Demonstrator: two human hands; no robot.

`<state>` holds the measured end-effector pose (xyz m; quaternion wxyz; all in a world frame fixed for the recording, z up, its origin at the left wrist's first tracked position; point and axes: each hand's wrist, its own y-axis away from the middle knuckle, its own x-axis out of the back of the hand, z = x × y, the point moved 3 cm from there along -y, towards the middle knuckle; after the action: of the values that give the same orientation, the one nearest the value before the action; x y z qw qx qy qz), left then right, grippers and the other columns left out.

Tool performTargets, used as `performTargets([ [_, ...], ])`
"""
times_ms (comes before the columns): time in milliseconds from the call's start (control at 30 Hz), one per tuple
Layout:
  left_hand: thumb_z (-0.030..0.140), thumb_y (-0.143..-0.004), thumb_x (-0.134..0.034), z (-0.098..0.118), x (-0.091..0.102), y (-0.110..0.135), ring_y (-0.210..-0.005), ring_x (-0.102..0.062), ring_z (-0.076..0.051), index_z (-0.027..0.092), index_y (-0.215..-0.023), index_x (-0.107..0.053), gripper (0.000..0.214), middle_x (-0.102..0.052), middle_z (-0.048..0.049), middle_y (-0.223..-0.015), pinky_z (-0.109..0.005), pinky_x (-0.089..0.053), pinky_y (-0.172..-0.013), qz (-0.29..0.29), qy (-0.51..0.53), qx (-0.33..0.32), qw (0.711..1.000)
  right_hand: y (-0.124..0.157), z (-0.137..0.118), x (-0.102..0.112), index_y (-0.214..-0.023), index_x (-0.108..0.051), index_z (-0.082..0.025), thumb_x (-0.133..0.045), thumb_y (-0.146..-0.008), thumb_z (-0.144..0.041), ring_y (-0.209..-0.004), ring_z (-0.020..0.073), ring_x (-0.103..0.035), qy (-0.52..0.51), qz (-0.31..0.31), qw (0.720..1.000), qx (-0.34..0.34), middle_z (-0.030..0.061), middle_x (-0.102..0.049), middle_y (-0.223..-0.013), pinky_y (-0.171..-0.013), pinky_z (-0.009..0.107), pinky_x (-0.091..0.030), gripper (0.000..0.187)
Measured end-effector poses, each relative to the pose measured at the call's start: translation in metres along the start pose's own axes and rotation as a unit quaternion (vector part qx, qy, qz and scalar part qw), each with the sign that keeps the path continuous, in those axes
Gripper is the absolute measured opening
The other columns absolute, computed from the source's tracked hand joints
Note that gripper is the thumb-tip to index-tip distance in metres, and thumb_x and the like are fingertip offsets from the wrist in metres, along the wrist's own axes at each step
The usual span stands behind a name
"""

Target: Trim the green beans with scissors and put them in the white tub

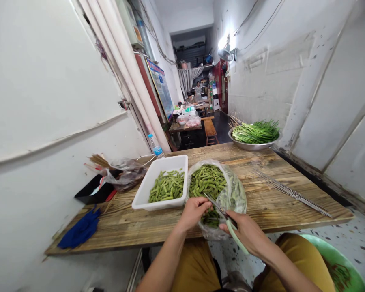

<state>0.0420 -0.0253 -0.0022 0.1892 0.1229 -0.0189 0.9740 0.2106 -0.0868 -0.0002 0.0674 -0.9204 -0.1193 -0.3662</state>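
1 white tray (158,206) | 1 clear bag (237,194) of green pods (208,180), right beside the tray | 1 pair of scissors (220,210), right of the tray, gripped in your right hand (246,232) | your left hand (194,213) pinched near the blades, contents unclear | 1 bottle (156,148) behind the tray

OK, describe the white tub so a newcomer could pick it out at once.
Start at the near wooden table and find the clear plastic bag of green pods. The white tub stands just left of it, with green pods inside too. Unlike the limp, see-through bag, it is opaque, rectangular and stiff-walled.
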Motion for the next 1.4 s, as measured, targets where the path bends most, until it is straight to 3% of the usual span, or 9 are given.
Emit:
performTargets([
  [133, 0.043, -0.074, -0.055, -0.010, 0.000, 0.007, -0.048, -0.041, -0.008, 0.011, -0.068, -0.063, 0.033, -0.058, -0.0019, -0.061, -0.021, -0.032, -0.048, -0.030, 0.043, 0.067, 0.996, -0.001, 0.004, -0.008, -0.090, -0.063, -0.019, -0.049, -0.081, -0.044, -0.076, 0.0240, -0.065, 0.024, -0.017, 1.000, -0.007, 0.0064, -0.070, -0.078, -0.066, 0.027, -0.043, 0.030],
  [233, 0.035, -0.075, -0.055, -0.015, 0.031, 0.008, -0.056, -0.050, -0.012, 0.012, -0.077, -0.066, 0.026, -0.064, -0.0047, -0.070, -0.025, -0.041, -0.057, 0.092, -0.090, 0.058, 0.990, 0.000, 0.011, -0.008, -0.095, -0.062, -0.018, -0.049, -0.081, -0.045, -0.077, 0.0257, -0.065, 0.045, -0.036, 0.998, -0.021, 0.0083, -0.069, -0.080, -0.066, 0.029, -0.043, 0.033],
  [367, 0.019, -0.074, -0.054, -0.003, 0.087, 0.002, -0.094, -0.056, -0.024, 0.011, -0.098, -0.065, 0.027, -0.063, -0.0129, -0.100, -0.037, -0.042, -0.085, 0.346, -0.351, -0.016, 0.870, 0.006, 0.018, -0.005, -0.107, -0.057, -0.018, -0.050, -0.080, -0.049, -0.087, 0.0259, -0.063, 0.017, -0.044, 0.998, -0.034, 0.0107, -0.067, -0.094, -0.074, 0.030, -0.045, 0.042],
  [467, 0.017, -0.076, -0.055, 0.008, 0.085, -0.018, -0.109, -0.050, -0.026, 0.013, -0.107, -0.062, 0.032, -0.057, -0.0143, -0.118, -0.040, -0.036, -0.094, 0.340, -0.437, -0.082, 0.829, 0.011, 0.016, -0.003, -0.114, -0.053, -0.019, -0.048, -0.080, -0.052, -0.098, 0.0254, -0.060, -0.036, -0.033, 0.999, -0.022, 0.0121, -0.063, -0.109, -0.083, 0.031, -0.043, 0.047],
  [567, 0.020, -0.081, -0.053, 0.013, 0.045, -0.046, -0.104, -0.053, -0.022, 0.021, -0.101, -0.064, 0.023, -0.063, -0.0078, -0.110, -0.041, -0.031, -0.097, 0.209, -0.471, -0.164, 0.841, 0.012, 0.016, -0.005, -0.110, -0.055, -0.018, -0.044, -0.081, -0.056, -0.092, 0.0260, -0.062, -0.051, -0.023, 0.997, -0.049, 0.0116, -0.066, -0.100, -0.079, 0.032, -0.044, 0.049],
  [700, 0.021, -0.080, -0.056, 0.011, 0.009, -0.074, -0.097, -0.053, -0.025, 0.021, -0.092, -0.067, 0.017, -0.066, -0.0080, -0.095, -0.046, -0.028, -0.091, 0.158, -0.500, -0.139, 0.840, 0.010, 0.024, -0.004, -0.105, -0.056, -0.016, -0.044, -0.081, -0.056, -0.082, 0.0258, -0.062, -0.050, 0.006, 0.996, -0.076, 0.0097, -0.068, -0.088, -0.073, 0.032, -0.044, 0.048],
  [900, 0.025, -0.077, -0.060, 0.019, 0.006, -0.055, -0.096, -0.055, -0.021, 0.023, -0.086, -0.070, 0.014, -0.066, -0.0051, -0.098, -0.039, -0.034, -0.089, 0.210, -0.357, -0.156, 0.897, 0.005, 0.031, 0.001, -0.083, -0.057, -0.018, -0.044, -0.083, -0.052, -0.065, 0.0177, -0.058, -0.110, 0.041, 0.991, -0.058, 0.0014, -0.062, -0.068, -0.062, 0.025, -0.042, 0.036],
  [1067, 0.023, -0.074, -0.061, 0.019, -0.011, -0.029, -0.081, -0.062, -0.017, 0.021, -0.086, -0.071, 0.015, -0.070, -0.0031, -0.086, -0.030, -0.045, -0.079, 0.146, -0.212, -0.123, 0.959, 0.000, 0.019, 0.000, -0.072, -0.054, -0.019, -0.048, -0.082, -0.050, -0.047, 0.0110, -0.045, -0.155, 0.027, 0.987, -0.040, -0.0060, -0.045, -0.047, -0.050, 0.021, -0.036, 0.033],
  [1400, 0.022, -0.062, -0.069, 0.006, -0.002, -0.021, -0.061, -0.056, -0.012, 0.015, -0.071, -0.067, 0.011, -0.064, -0.0010, -0.067, -0.024, -0.042, -0.060, 0.172, -0.071, -0.020, 0.982, -0.007, 0.020, -0.004, -0.068, -0.057, -0.015, -0.051, -0.079, -0.052, -0.055, 0.0110, -0.043, -0.093, 0.033, 0.995, -0.019, -0.0025, -0.051, -0.057, -0.051, 0.021, -0.033, 0.039],
])
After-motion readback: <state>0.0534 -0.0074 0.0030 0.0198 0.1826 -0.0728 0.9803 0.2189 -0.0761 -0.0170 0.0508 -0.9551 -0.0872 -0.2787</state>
